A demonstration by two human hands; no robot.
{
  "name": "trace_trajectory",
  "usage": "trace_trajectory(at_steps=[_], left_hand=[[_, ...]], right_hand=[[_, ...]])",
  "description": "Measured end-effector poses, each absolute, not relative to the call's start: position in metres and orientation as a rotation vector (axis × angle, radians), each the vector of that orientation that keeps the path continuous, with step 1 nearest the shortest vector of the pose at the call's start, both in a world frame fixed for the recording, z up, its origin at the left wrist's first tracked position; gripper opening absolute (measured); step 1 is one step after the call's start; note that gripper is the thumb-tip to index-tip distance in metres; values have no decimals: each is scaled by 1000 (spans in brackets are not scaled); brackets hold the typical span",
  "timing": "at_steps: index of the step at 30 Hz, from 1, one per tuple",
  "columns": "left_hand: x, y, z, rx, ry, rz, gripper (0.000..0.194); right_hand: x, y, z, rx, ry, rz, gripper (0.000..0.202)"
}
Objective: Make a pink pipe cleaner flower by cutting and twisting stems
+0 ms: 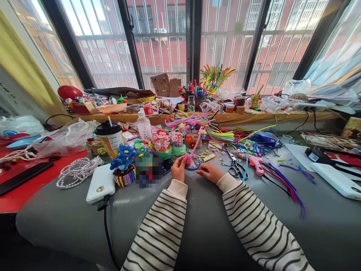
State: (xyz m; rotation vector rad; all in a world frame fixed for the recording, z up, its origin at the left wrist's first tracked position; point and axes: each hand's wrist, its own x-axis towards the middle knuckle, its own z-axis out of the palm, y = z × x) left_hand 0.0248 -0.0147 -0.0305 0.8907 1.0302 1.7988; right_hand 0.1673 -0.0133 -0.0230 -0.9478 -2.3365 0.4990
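My left hand [178, 169] is closed in a pinch on a pink pipe-cleaner flower [188, 159], from which a pink stem rises. My right hand [210, 172] is closed too, its fingertips on the end of a blue pipe cleaner [194, 168] that reaches across to the flower. Whether the blue piece is joined to the flower I cannot tell. Just beyond stand small pots of fuzzy flowers, among them a pink bunch in a green pot [164, 153]. Scissors [237, 165] and a pink glue gun [257, 165] lie right of my right hand.
On the left are a blue flower pot [125, 177], a white power bank [100, 184] with a cable, bead strings [77, 173] and a lidded cup [109, 141]. Loose pipe cleaners [290, 184] lie at right. A cluttered windowsill [237, 117] runs along the back.
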Motion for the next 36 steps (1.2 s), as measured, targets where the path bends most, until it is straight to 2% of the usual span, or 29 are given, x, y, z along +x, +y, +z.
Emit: trace_trajectory(at_steps=[19, 36], left_hand=[[26, -18, -27, 1011, 997, 1775, 30], [24, -17, -30, 1108, 997, 1756, 30]], right_hand=[[173, -16, -20, -1055, -2416, 421, 36], [174, -12, -23, -1028, -2402, 385, 30]])
